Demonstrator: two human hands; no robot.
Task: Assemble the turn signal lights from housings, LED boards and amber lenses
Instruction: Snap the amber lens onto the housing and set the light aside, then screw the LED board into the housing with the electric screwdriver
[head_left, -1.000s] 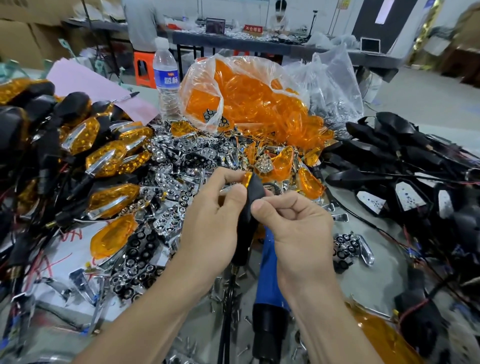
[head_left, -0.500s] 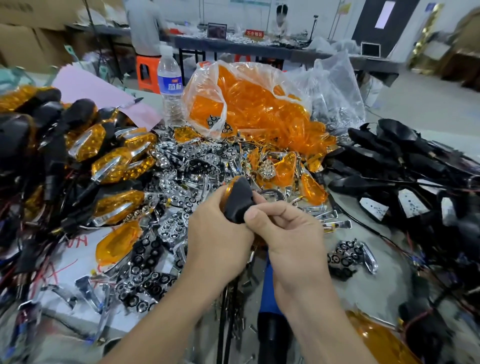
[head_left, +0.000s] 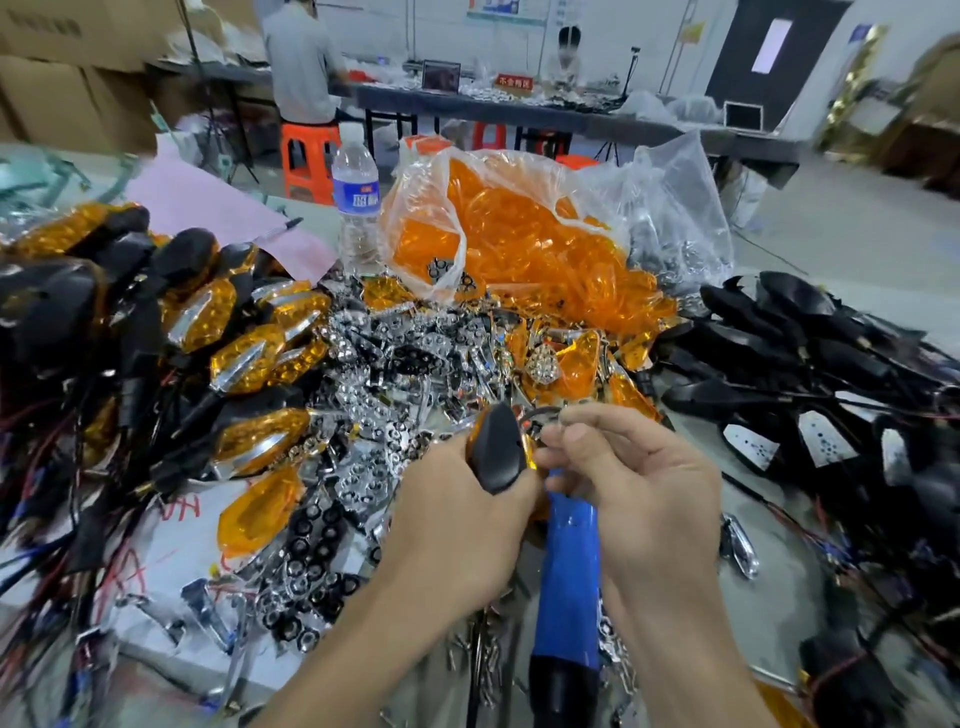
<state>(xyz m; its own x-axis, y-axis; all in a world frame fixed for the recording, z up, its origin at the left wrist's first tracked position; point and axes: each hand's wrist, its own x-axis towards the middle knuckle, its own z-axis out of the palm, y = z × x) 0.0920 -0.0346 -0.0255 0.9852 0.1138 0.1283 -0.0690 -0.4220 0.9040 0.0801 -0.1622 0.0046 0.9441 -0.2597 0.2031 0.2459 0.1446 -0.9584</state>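
Housing (head_left: 497, 449), black with an amber lens edge, sits gripped in the left hand (head_left: 457, 525) above a blue-handled tool (head_left: 569, 571); the right hand (head_left: 628, 488) curls just beside it, its grasp unclear. A bag of amber lenses (head_left: 519, 244) lies beyond.

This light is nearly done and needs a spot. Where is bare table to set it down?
Best patch for the held light: grey table between the right hand and the black housings, with one chrome reflector on it. Smaller: white sheet below the loose amber lens. Crowded: the reflector heap centre, finished lights left.
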